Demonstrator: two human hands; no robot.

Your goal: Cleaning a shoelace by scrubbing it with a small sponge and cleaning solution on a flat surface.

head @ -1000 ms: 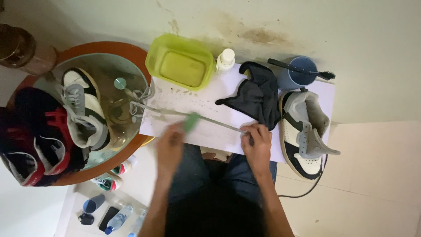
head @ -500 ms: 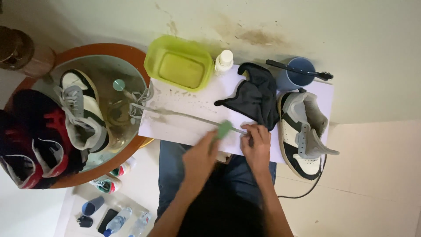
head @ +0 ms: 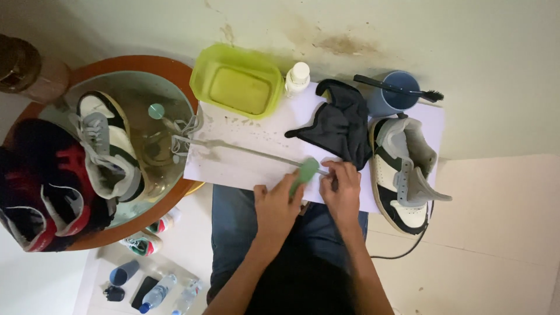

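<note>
Right now the left hand (head: 274, 205) is closed around a small green brush (head: 304, 174), its head pressed down on a pale shoelace (head: 251, 151) just beside the right hand (head: 343, 189). That right hand has its fingertips pinched flat on the lace's near end, pinning it to the white board (head: 233, 166) across the lap. The lace runs taut and thin from there leftward, its far end trailing into the round basin (head: 128, 70) of murky water.

Risk, as I read it: a limp, wet cord can slip out from under those fingertips if the brush drags hard, and the board, smooth and already speckled with grime, may skid on the knees.

Further out, a soft dark cloth (head: 341, 125) lies crumpled, touching a white-and-black sneaker (head: 402, 175) with its tongue pulled up. Behind sit a glossy lime-green tub (head: 239, 81), a small white bottle (head: 297, 77), and a blue cup (head: 394, 96) with a long black brush (head: 399, 87) laid across its rim. Another sneaker (head: 105, 146) soaks in the basin.
</note>
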